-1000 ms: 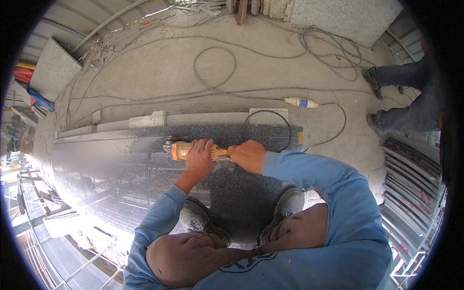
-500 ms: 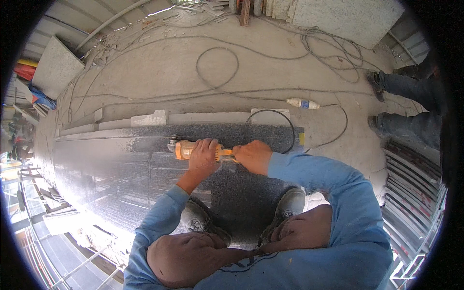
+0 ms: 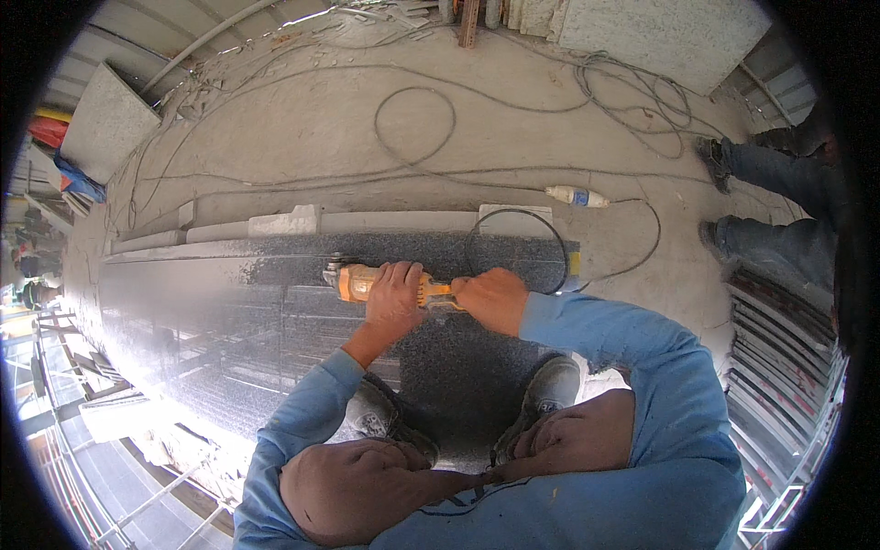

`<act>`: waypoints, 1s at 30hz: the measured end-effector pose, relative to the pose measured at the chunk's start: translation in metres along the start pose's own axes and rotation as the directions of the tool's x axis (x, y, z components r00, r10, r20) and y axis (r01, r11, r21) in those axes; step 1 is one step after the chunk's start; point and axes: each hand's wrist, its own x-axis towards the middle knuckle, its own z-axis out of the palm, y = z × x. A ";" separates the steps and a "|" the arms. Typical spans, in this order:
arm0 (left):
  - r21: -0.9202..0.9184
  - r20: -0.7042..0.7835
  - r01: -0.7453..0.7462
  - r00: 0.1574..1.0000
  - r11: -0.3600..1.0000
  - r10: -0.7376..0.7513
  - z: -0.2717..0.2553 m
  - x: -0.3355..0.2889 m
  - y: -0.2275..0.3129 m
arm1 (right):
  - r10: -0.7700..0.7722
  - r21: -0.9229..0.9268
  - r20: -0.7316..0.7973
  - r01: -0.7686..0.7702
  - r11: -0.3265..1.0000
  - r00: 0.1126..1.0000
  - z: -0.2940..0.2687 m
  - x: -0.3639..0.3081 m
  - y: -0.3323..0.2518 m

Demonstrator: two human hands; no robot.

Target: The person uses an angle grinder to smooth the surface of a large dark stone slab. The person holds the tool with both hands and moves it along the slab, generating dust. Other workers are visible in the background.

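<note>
An orange angle grinder (image 3: 356,282) lies across the dark speckled stone slab (image 3: 440,362), its head toward the left. My left hand (image 3: 396,298) wraps over the grinder's body. Round its rear handle my right hand (image 3: 493,301) is closed. The grinder's head is at the slab's far part, beside a thin straight line that runs left along the surface. Pale dust covers and blurs the slab's left side. From the rear of the tool a black cord (image 3: 561,266) loops to the right. My two shoes rest on the slab's near part.
A cable connector (image 3: 576,196) lies on the dusty floor beyond the slab, with long cables looping around it. Another person's legs (image 3: 765,170) are at the right. Stacked slabs (image 3: 779,339) lean at the lower right; a pale slab (image 3: 660,41) stands at the back.
Both hands and the grinder have shifted slightly to the right along the slab. The grip is the same, and the cord loop has moved a little with the tool.
</note>
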 end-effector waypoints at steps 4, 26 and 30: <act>0.006 0.012 0.033 0.999 0.999 -0.033 0.004 -0.002 -0.005 | 0.020 0.008 0.014 -0.020 1.000 1.000 0.005 0.007 0.001; -0.013 0.013 -0.005 1.000 1.000 0.005 0.000 0.000 -0.002 | 0.022 0.012 0.100 -0.024 1.000 0.995 -0.004 0.005 0.001; -0.007 0.018 -0.018 1.000 1.000 0.018 -0.003 0.004 0.013 | 0.045 -0.008 0.098 -0.045 0.999 0.994 -0.023 -0.013 -0.005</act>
